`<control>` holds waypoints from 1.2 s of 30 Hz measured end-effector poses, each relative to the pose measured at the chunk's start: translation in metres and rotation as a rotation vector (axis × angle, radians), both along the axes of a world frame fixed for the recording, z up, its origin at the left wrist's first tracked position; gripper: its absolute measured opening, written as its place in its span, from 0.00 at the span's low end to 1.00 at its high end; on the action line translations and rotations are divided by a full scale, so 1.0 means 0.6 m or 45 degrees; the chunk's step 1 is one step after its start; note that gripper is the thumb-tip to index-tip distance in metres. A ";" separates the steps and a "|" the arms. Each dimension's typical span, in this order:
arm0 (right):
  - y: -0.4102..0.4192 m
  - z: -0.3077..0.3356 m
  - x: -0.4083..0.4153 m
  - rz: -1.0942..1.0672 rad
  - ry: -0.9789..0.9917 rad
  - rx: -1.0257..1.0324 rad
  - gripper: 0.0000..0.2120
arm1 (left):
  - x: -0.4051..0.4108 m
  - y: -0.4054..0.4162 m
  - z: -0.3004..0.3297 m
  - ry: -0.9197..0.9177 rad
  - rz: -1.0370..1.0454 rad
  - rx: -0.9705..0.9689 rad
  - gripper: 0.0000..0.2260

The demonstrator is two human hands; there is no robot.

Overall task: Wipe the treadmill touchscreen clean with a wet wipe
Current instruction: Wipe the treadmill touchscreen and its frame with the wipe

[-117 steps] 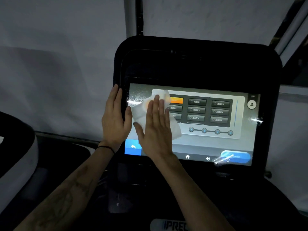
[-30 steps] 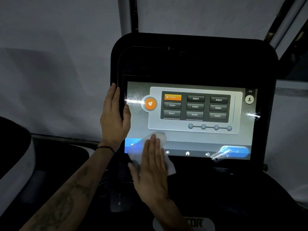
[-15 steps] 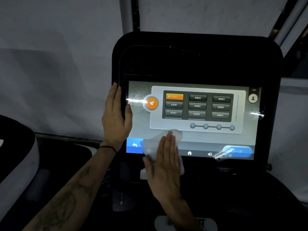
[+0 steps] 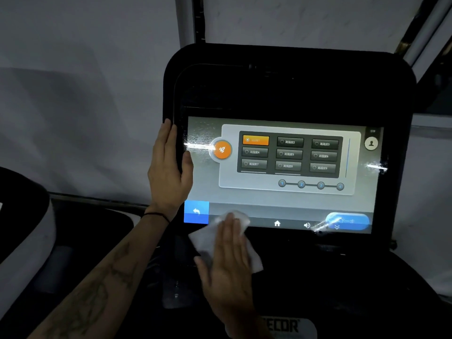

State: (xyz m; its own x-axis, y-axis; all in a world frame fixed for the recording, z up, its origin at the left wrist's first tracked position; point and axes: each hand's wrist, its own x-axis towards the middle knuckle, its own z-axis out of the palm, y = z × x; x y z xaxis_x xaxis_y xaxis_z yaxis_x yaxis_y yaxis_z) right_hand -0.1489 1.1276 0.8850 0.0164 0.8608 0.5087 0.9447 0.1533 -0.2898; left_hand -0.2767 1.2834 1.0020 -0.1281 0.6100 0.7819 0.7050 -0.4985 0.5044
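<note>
The lit treadmill touchscreen (image 4: 281, 196) sits in a black console housing (image 4: 288, 81) and shows a grey menu with dark buttons. My right hand (image 4: 227, 263) lies flat on a white wet wipe (image 4: 203, 238), pressing it over the screen's bottom left edge and the black bezel below. The wipe's top reaches the dark icon bar beside the blue back button (image 4: 196, 211). My left hand (image 4: 168, 170) grips the console's left edge, thumb on the front, fingers wrapped behind. Wet streaks glint on the glass at left and right.
A grey fabric wall (image 4: 73, 94) hangs behind the console. A neighbouring machine's dark and white housing (image 4: 22, 228) sits at the far left. The treadmill's logo plate (image 4: 283, 326) lies just below my right wrist, with the dark dashboard (image 4: 367, 289) to its right.
My right hand with the wipe has slid down the left part of the screen from the menu area to the bottom edge, shifting slightly right. My left hand stays on the console edge.
</note>
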 end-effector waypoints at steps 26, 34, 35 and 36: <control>0.055 0.052 -0.043 0.096 -0.038 0.046 0.37 | -0.002 -0.007 0.004 -0.049 -0.052 -0.006 0.22; 0.037 0.025 -0.049 0.212 -0.120 0.030 0.36 | -0.001 -0.006 0.005 -0.049 -0.044 -0.020 0.22; 0.053 0.038 -0.055 0.244 -0.117 0.024 0.35 | -0.002 -0.008 0.005 -0.045 -0.049 -0.028 0.22; 0.070 0.052 -0.053 0.230 -0.091 0.029 0.35 | -0.002 -0.009 0.004 -0.042 -0.054 -0.032 0.22</control>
